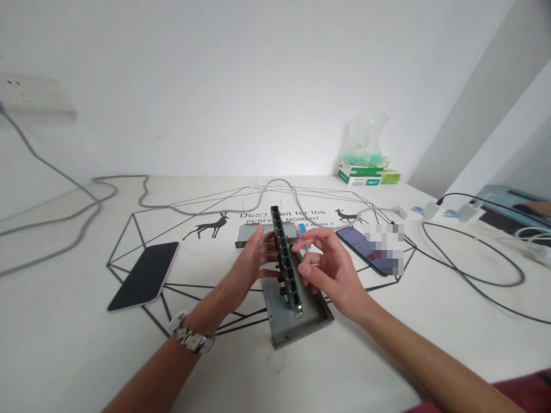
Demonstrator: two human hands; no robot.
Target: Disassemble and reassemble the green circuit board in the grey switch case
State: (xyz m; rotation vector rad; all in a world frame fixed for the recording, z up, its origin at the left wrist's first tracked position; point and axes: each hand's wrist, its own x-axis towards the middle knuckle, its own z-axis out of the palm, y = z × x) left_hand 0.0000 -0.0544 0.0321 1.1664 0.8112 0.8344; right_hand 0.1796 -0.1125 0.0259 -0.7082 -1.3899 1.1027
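Note:
A green circuit board [286, 261] with a long row of black ports stands on edge over an open grey metal case [297, 324]. My left hand [253, 258], with a metal watch on its wrist, holds the board from the left, its fingers behind it. On the right, my right hand [329, 267] has its fingers bent close to the board; the thumb and index finger are apart, and I see nothing between them. Behind the left hand lies a second grey metal piece [245, 234], partly hidden. A small blue item [303, 229] shows beyond the board.
A dark phone [144, 275] lies at the left, another phone [365, 249] at the right. Grey cables [172, 209] cross the back of the table. Plugs [433, 210] and a black cable are at the right. Small boxes [360, 172] with a plastic bag stand by the wall.

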